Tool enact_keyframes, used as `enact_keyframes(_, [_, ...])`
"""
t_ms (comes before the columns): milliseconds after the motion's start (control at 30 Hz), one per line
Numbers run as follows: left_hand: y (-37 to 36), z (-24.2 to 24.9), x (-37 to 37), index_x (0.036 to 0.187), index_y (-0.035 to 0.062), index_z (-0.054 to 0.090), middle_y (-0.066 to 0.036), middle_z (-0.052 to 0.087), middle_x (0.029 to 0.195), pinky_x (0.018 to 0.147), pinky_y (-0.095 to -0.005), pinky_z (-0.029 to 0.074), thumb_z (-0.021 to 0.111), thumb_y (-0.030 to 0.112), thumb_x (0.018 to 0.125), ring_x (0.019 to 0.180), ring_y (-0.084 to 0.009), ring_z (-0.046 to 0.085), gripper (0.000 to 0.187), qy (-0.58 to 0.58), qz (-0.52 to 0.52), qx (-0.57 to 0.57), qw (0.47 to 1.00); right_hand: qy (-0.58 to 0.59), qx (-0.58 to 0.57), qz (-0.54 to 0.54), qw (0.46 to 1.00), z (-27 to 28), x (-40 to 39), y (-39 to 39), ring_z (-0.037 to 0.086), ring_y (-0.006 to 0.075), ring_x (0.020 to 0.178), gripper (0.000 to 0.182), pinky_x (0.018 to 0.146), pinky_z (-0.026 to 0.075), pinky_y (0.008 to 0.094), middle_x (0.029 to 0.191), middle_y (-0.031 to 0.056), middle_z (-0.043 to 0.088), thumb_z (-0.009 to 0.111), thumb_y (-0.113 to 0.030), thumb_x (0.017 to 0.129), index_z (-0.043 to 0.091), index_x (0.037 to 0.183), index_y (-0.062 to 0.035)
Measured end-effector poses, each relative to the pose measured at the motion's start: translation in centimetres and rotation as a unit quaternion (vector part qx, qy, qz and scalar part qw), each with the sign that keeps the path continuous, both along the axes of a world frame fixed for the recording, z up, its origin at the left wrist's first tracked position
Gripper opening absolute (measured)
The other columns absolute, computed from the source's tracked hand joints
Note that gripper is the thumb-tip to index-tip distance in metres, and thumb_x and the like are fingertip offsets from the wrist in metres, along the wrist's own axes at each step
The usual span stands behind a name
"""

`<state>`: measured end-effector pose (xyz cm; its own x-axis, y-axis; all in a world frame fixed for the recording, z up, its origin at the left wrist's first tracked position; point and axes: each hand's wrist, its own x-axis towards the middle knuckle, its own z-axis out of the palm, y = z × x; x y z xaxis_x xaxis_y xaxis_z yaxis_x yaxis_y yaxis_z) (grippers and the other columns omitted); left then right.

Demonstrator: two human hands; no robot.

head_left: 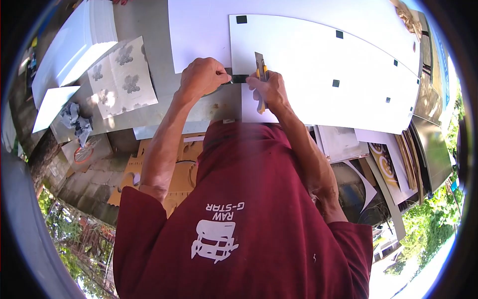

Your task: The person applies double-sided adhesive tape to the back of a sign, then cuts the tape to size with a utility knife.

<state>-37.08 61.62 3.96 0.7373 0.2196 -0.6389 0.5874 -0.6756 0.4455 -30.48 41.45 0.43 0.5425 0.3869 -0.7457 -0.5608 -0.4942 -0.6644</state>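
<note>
A strip of dark tape stretches between my two hands at the near left edge of a white board. My left hand is closed, pinching the tape's left part between thumb and fingers. My right hand is closed round a utility knife with a grey and yellow handle, its blade pointing away from me. The right fingertips are right at the other end of the tape. Several small black squares lie spaced out on the white board.
White sheets are stacked at the far left, beside a paper with grey floral prints. Crumpled grey plastic lies at the table's left edge. Boards and panels lean below the table on the right; cut brown cardboard is under it on the left.
</note>
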Motion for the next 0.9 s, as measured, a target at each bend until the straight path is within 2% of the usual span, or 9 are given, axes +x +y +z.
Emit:
enact_keyframes(200, [-1.4,0.2,1.4,0.085,0.0103,0.08,-0.01,0.075,0.078,0.076,-0.0408,0.055,0.08,0.033,0.08,0.078,-0.0281,0.072,0.023,0.016,-0.052,0.064,0.996,-0.066,-0.081,0.011,0.994,-0.8,-0.7,0.7,0.064,0.0141,0.053,0.02,0.054,0.055,0.0288,0.07,0.0086,0.069,0.069,-0.019,0.082,0.069,0.086,0.0006])
enact_keyframes(333, [-1.5,0.0,2.3,0.086,0.0102,0.08,-0.01,0.075,0.08,0.078,-0.0421,0.055,0.08,0.033,0.08,0.081,-0.0292,0.072,0.024,0.039,-0.074,0.081,0.993,-0.089,-0.095,0.019,0.991,-1.4,-0.7,0.9,0.064,0.0131,0.052,0.02,0.053,0.054,0.029,0.067,0.0071,0.069,0.069,-0.019,0.082,0.07,0.085,0.0006])
enact_keyframes(433, [-1.4,-0.2,2.7,0.086,0.0102,0.08,-0.01,0.075,0.081,0.08,-0.0429,0.055,0.079,0.032,0.08,0.083,-0.0302,0.072,0.023,0.057,-0.08,0.086,0.992,-0.115,-0.09,0.009,0.989,-2.0,-1.1,1.0,0.066,0.0169,0.052,0.023,0.056,0.055,0.0338,0.063,0.0079,0.069,0.07,-0.022,0.08,0.069,0.075,0.0006])
enact_keyframes(633, [-1.4,-0.5,3.0,0.086,0.0101,0.079,-0.01,0.075,0.081,0.08,-0.043,0.055,0.079,0.031,0.079,0.084,-0.0305,0.072,0.022,0.076,-0.092,0.088,0.989,-0.156,-0.146,0.037,0.976,-3.5,-1.4,1.1,0.07,0.0343,0.069,0.025,0.071,0.054,0.0454,0.071,0.017,0.07,0.072,-0.025,0.076,0.072,0.082,-0.001])
enact_keyframes(733, [-1.4,-0.6,3.1,0.085,0.0105,0.08,-0.011,0.075,0.081,0.08,-0.0424,0.055,0.079,0.031,0.079,0.084,-0.03,0.072,0.022,0.092,-0.097,0.086,0.987,-0.172,-0.161,0.037,0.971,-3.4,-1.6,1.3,0.069,0.0401,0.074,0.024,0.073,0.054,0.0476,0.075,0.0212,0.07,0.072,-0.024,0.075,0.072,0.084,-0.0012])
enact_keyframes(900, [-1.4,-0.8,3.2,0.084,0.0103,0.079,-0.011,0.074,0.08,0.08,-0.042,0.055,0.079,0.031,0.079,0.083,-0.03,0.072,0.021,0.094,-0.099,0.099,0.986,-0.201,-0.169,0.036,0.964,-3.0,-1.9,1.6,0.069,0.041,0.074,0.024,0.072,0.054,0.048,0.076,0.0218,0.07,0.071,-0.023,0.075,0.073,0.085,-0.0009])
